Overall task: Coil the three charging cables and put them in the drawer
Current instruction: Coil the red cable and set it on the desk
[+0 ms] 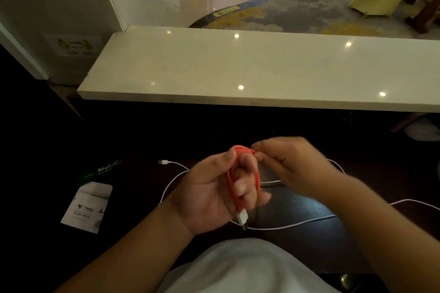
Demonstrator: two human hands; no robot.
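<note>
Hotel-type lobby: marble counter, patterned carpet

Left hand curled, right hand pinching.

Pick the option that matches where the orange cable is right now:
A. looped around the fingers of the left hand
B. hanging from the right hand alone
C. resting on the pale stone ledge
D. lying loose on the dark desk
A: the orange cable is wound in loops around the left hand's fingers, its white plug hanging below, while the right hand pinches the top of the coil.
</note>
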